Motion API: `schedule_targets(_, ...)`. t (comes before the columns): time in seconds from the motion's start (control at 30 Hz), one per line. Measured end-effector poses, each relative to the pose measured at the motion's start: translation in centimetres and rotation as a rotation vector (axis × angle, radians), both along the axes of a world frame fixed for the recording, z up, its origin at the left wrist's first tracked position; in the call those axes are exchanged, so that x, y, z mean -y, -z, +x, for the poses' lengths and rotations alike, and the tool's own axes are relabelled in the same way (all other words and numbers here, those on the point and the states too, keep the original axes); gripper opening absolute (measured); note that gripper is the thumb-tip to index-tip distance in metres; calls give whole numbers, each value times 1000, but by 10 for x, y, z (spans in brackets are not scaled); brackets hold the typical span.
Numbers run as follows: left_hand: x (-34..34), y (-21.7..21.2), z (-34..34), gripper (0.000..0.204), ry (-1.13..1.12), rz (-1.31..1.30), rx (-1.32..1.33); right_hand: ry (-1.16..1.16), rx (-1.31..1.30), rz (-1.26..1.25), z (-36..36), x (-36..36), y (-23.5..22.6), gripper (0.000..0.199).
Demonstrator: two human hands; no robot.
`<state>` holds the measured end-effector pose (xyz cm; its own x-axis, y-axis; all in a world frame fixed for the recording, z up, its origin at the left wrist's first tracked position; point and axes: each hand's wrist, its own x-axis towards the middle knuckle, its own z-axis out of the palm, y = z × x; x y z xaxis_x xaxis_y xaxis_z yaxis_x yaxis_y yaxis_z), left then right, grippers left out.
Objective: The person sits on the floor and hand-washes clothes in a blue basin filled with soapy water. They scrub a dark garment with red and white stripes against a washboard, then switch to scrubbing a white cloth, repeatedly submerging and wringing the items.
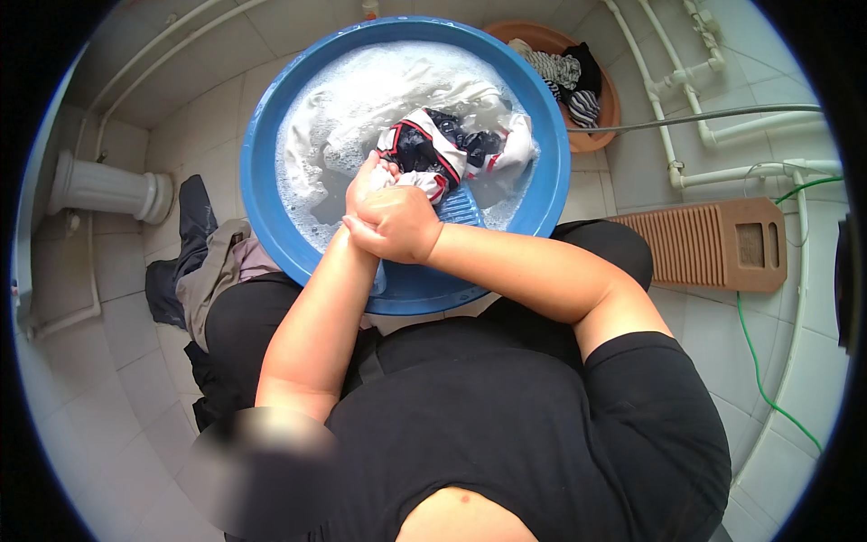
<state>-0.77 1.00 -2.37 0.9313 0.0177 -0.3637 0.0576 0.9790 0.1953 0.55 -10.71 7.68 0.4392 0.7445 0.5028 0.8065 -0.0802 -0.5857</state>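
From my seat I see a floor (pixel 117 379) of pale square tiles, evenly lit. A white pedestal base (pixel 108 188) stands at the left beside thin white wall pipes (pixel 149 54). More white pipes (pixel 695 77) run along the right (with a green hose (pixel 754 361) curling below), near a brown ribbed washboard (pixel 713 244).

Blue basin (pixel 271 172), white-navy-red garment (pixel 433 144), brown washboard (pixel 704 244)
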Motion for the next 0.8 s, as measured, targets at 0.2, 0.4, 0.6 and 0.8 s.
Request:
schedule_targets(0.2, 38, -60, 11, 31, -21, 135, -162, 318, -218, -59, 57, 5, 26, 24)
schedule_targets(0.4, 5, -15, 6, 36, -60, -70, -64, -26, -113, 29, 19, 3, 10, 25)
schedule_targets(0.6, 36, -87, 14, 44, -18, 187, -215, 411, -175, -160, 105, 10, 46, 41)
schedule_targets(0.8, 26, -68, 19, 38, -189, 383, -242, 617, -404, -365, 162, 44, 71, 68)
